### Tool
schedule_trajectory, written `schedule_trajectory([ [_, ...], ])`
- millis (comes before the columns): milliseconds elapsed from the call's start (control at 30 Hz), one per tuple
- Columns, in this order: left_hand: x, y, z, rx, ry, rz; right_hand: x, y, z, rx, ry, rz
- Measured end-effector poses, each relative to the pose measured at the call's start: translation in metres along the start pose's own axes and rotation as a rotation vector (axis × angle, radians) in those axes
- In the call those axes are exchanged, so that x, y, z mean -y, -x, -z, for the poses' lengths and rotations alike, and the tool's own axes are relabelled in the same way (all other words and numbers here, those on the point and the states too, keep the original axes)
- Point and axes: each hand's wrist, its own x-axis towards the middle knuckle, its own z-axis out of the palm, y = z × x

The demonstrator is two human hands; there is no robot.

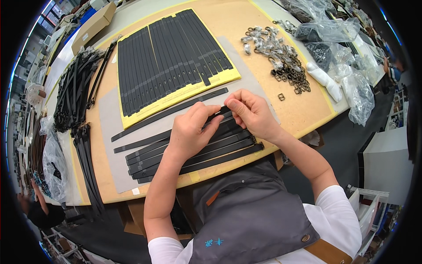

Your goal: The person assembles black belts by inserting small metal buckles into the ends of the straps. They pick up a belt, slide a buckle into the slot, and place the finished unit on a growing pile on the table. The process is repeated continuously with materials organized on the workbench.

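Note:
Both hands meet over the near middle of the table, at one end of a black strap [143,143]. My left hand [192,127] is closed, with thumb and fingertips pinching the strap near that end. The fingers of my right hand [250,112] are closed on the strap's tip, close to the left fingertips; whether a small part sits between them is hidden. Below my hands lies a row of several black straps [220,152] with dark buckles at their right ends. Just beyond, a loose black strap [169,114] lies slantwise.
A yellow-edged board [180,93] farther back carries many flat black straps [171,48]. To the right are a heap of metal buckles [292,77], a single buckle [281,97] and plastic bags [360,97]. Bundled finished straps [77,88] hang over the left edge, near a cardboard box [92,28].

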Motion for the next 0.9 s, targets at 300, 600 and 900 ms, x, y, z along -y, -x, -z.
schedule_trajectory([
  [300, 0.007, 0.006, -0.010, -0.052, 0.168, -0.071, 0.012, -0.006, 0.000, 0.176, -0.045, -0.089],
  [600, 0.002, 0.004, 0.005, -0.012, 0.190, 0.050, 0.025, 0.008, 0.125, -0.265, 1.074, -0.156],
  [900, -0.001, 0.006, 0.008, 0.031, 0.227, 0.171, -0.002, 0.008, 0.138, -0.328, 0.906, -0.026],
])
